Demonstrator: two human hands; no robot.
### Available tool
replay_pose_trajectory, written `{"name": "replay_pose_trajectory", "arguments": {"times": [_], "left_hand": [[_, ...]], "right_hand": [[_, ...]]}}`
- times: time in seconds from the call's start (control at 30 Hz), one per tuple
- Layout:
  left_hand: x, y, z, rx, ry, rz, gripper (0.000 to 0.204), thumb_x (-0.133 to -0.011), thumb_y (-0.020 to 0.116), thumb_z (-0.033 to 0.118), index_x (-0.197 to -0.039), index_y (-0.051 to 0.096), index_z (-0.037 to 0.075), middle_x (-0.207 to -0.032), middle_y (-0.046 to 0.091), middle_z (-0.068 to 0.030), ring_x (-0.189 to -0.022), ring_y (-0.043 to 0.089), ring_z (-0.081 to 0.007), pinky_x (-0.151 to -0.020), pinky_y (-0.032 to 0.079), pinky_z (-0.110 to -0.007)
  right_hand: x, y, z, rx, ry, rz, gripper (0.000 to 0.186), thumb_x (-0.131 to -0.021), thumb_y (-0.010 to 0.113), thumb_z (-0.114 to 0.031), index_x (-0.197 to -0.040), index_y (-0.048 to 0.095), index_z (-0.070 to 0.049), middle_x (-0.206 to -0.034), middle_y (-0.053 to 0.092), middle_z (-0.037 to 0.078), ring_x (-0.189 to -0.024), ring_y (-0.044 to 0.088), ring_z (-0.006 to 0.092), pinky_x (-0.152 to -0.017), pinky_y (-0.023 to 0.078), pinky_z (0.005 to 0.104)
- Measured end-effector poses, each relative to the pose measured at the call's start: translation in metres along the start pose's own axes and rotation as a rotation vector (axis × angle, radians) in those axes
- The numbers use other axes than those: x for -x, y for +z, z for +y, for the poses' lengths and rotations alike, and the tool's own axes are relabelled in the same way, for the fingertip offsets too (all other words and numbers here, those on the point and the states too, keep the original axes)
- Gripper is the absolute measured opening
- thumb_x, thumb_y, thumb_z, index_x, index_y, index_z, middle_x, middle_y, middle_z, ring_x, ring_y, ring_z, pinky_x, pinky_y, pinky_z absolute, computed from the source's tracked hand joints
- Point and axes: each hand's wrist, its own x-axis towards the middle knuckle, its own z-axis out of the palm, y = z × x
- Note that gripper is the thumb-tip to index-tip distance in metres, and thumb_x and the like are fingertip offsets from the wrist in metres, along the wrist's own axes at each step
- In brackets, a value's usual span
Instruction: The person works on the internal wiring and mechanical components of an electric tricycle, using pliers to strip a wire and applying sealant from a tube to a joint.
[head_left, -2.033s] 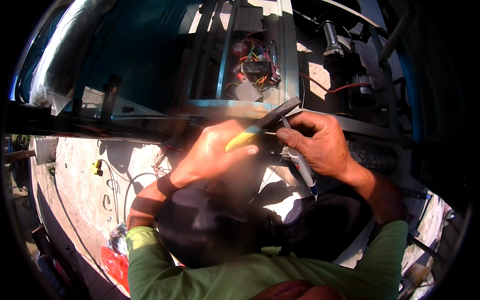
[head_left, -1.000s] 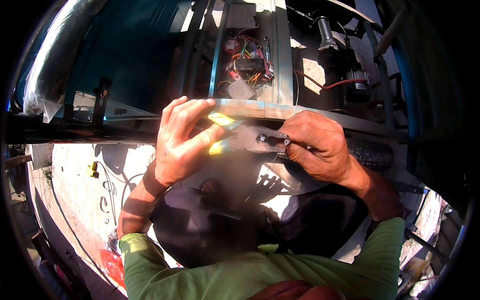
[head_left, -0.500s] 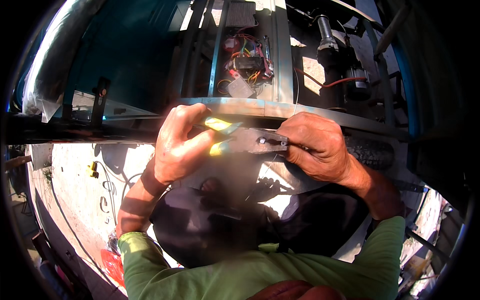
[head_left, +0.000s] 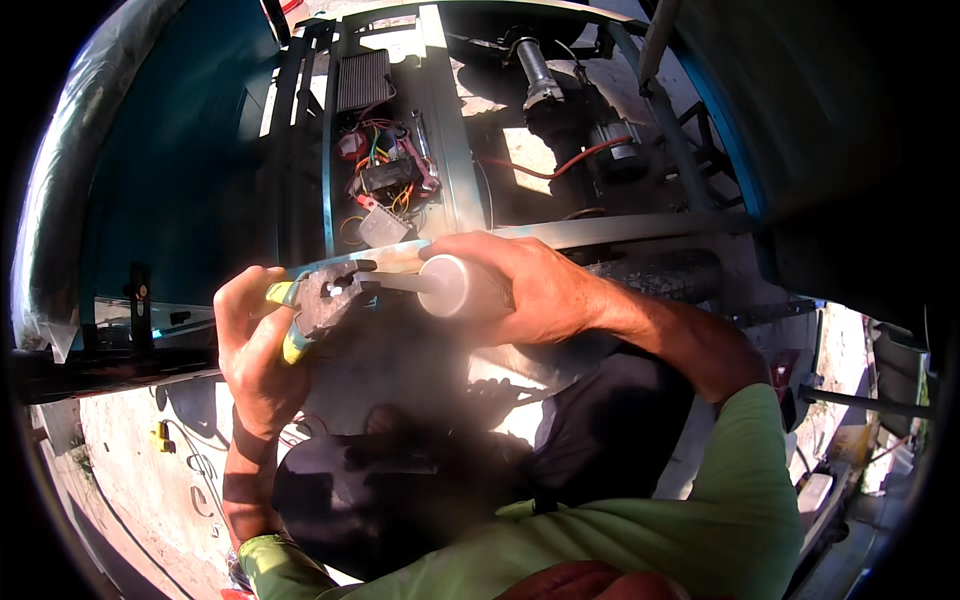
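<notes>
My left hand [head_left: 255, 355] is closed around the yellow handles of a pair of pliers [head_left: 326, 305]. The metal jaws point up and to the right, and a small light spot shows at the pivot. In my right hand [head_left: 545, 290] lies a whitish squeeze bottle [head_left: 450, 286], tipped on its side. Its long thin nozzle [head_left: 393, 281] reaches left to the jaws of the pliers. Whether the tip touches the metal, I cannot tell. Both hands are just in front of the pale near rail [head_left: 610, 231] of a metal frame.
Inside the frame lie a bundle of coloured wires [head_left: 385, 165], a finned grey box [head_left: 363, 80] and a wrench [head_left: 421, 132]. Farther right are a motor [head_left: 622, 155] and a red cable [head_left: 560, 172]. A yellow connector [head_left: 160, 436] rests on the floor at left.
My right hand has let go of the pliers' jaw end and now holds the squeeze bottle, nozzle at the jaws. The pliers have moved left and turned upward. The whole view has shifted.
</notes>
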Motion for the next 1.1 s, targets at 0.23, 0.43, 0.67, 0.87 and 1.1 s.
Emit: {"name": "replay_pose_trajectory", "arguments": {"times": [0.23, 0.43, 0.67, 0.87, 1.1], "left_hand": [[-0.009, 0.004, -0.002, 0.139, -0.128, -0.074, 0.029, -0.089, 0.079, 0.021, -0.109, 0.071, 0.003, -0.135, 0.058, -0.0217, -0.122, 0.061, -0.0375, -0.097, 0.053, -0.045], [0.008, 0.005, 0.0, 0.375, -0.327, -0.322, 0.034, -0.083, 0.078, 0.006, -0.116, 0.073, 0.004, -0.128, 0.062, -0.0166, -0.117, 0.064, -0.0341, -0.094, 0.054, -0.041], [0.034, 0.021, 0.006, 0.541, -0.34, -0.577, 0.043, -0.076, 0.084, 0.003, -0.116, 0.07, -0.003, -0.122, 0.063, -0.0175, -0.109, 0.064, -0.0328, -0.093, 0.051, -0.036], [0.053, 0.037, -0.008, 0.573, -0.309, -0.667, 0.039, -0.079, 0.083, 0.003, -0.114, 0.069, -0.005, -0.121, 0.06, -0.0188, -0.108, 0.061, -0.0339, -0.091, 0.051, -0.039], [0.069, 0.045, -0.007, 0.667, -0.527, -0.744, 0.029, -0.083, 0.082, 0.01, -0.1, 0.066, -0.007, -0.116, 0.061, -0.0197, -0.101, 0.061, -0.0311, -0.089, 0.048, -0.035]], "right_hand": [[-0.003, -0.048, 0.004, 0.059, 0.225, 0.24, 0.051, -0.081, 0.084, -0.014, -0.125, 0.06, -0.003, -0.107, 0.067, 0.005, -0.1, 0.063, 0.0109, -0.088, 0.053, 0.0313], [0.002, -0.149, 0.067, 0.232, 0.139, 0.5, 0.055, -0.089, 0.078, -0.032, -0.132, 0.059, -0.003, -0.108, 0.068, 0.005, -0.095, 0.064, 0.0121, -0.087, 0.053, 0.032], [0.051, -0.245, 0.2, 0.398, 0.514, 0.637, 0.06, -0.087, 0.075, -0.036, -0.134, 0.06, -0.001, -0.123, 0.069, 0.018, -0.111, 0.066, 0.0275, -0.098, 0.05, 0.0395], [0.068, -0.273, 0.261, 0.548, 0.692, 0.519, 0.068, -0.085, 0.076, -0.038, -0.14, 0.056, -0.002, -0.13, 0.067, 0.02, -0.119, 0.065, 0.0322, -0.102, 0.048, 0.0407], [0.067, -0.272, 0.298, 0.708, 0.74, 0.465, 0.075, -0.086, 0.077, -0.04, -0.146, 0.05, -0.005, -0.136, 0.063, 0.021, -0.124, 0.062, 0.0345, -0.105, 0.047, 0.0411]]}}
